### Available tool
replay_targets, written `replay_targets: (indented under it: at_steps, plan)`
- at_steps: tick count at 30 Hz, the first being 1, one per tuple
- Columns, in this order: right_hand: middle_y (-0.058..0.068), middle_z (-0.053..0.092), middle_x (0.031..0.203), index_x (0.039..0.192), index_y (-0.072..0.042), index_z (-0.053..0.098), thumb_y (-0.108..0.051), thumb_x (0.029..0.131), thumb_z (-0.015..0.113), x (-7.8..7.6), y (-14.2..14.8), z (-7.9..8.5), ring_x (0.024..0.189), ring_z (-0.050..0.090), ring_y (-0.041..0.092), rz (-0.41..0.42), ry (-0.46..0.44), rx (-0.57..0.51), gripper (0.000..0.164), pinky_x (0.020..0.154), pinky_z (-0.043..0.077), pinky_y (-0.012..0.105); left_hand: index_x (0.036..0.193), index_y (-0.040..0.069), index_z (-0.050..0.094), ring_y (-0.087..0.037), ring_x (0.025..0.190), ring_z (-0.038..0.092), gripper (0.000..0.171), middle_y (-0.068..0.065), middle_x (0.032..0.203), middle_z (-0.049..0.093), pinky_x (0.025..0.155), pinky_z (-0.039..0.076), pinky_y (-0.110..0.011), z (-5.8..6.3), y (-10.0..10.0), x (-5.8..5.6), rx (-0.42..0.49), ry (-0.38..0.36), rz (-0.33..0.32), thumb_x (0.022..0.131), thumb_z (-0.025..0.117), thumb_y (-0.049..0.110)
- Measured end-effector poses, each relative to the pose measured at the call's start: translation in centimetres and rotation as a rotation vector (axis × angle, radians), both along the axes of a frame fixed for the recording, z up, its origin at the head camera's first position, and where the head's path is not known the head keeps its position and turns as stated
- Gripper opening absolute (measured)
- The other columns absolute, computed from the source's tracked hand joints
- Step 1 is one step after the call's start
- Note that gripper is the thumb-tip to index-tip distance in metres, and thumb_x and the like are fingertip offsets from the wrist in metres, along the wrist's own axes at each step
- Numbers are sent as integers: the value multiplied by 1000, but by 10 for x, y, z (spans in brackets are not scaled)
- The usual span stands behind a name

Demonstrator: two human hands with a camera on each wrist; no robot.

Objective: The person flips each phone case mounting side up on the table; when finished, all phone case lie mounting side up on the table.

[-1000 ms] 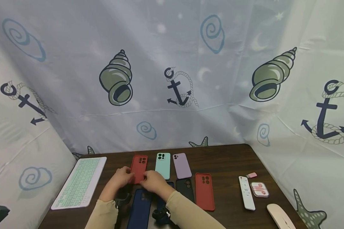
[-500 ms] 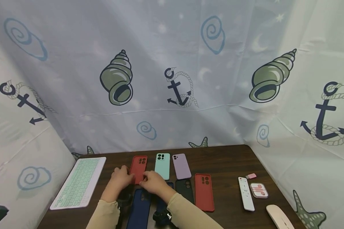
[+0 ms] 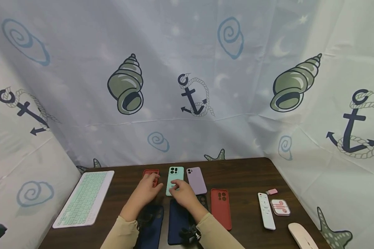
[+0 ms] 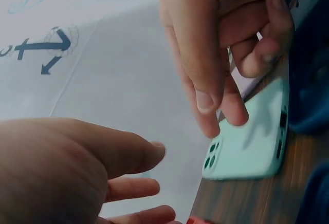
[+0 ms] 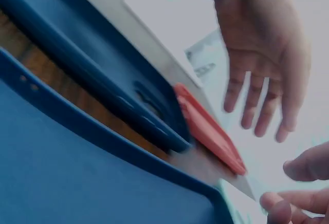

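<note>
On the tabletop (image 3: 243, 186), the far red case (image 3: 151, 171) has been released, apparently settled; the left hand (image 3: 145, 191) is held over it, the right hand (image 3: 184, 195) over the mint case (image 3: 176, 175), fingers loose and empty.

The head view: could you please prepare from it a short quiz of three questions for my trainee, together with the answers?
1. Directly left of the purple case lies a case of which colour: a) black, b) mint, c) white?
2. True or false: the keyboard lies to the left of the left hand.
3. How many red cases can you count?

Key: 1 b; 2 true; 3 two.
</note>
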State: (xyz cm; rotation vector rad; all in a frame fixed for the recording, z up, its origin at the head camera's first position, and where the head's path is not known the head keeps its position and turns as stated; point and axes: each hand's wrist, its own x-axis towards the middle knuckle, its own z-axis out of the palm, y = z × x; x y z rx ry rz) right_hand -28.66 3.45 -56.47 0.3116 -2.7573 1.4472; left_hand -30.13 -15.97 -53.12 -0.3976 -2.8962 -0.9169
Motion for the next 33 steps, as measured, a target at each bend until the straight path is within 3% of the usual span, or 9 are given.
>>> replay_targets:
  at_steps: [10, 15, 19, 23, 33]
  plan:
    - [11, 69, 102, 135, 4, 60, -20, 97, 66, -8, 30, 2, 72, 62, 13, -103, -98, -175, 45, 62, 55, 30, 136, 4, 58, -25, 97, 63, 52, -19, 123, 56, 84, 53, -48, 7, 39, -7, -20, -100, -42, 96, 68, 35]
    - [12, 71, 103, 133, 5, 60, -24, 98, 65, -7, 39, -4, 72, 66, 17, -98, -110, -81, 46, 67, 55, 35, 133, 2, 60, -24, 91, 59, 50, -19, 116, 56, 81, 52, -48, -4, 50, -3, -52, -112, -34, 95, 69, 35]
    - [13, 73, 104, 129, 3, 64, -25, 98, 65, -5, 42, -11, 87, 69, 23, -86, -63, -1, 42, 78, 55, 44, 128, 3, 63, -28, 99, 58, 46, -20, 119, 55, 84, 51, -48, -18, 57, 1, -74, -55, -1, 94, 72, 34]
    - [9, 73, 101, 125, 0, 68, -23, 97, 65, -1, 42, -20, 93, 66, 22, -120, -23, -4, 36, 80, 53, 44, 126, 3, 64, -34, 106, 58, 46, -22, 120, 55, 86, 52, -50, -29, 60, 6, -79, -42, 19, 93, 73, 33]
    - [-2, 70, 88, 119, -5, 74, -19, 95, 67, 1, 32, -31, 78, 59, 12, -193, 65, 16, 28, 70, 49, 33, 124, -3, 65, -37, 106, 59, 48, -24, 116, 58, 88, 52, -52, -29, 58, 3, -126, -42, -5, 92, 74, 32]
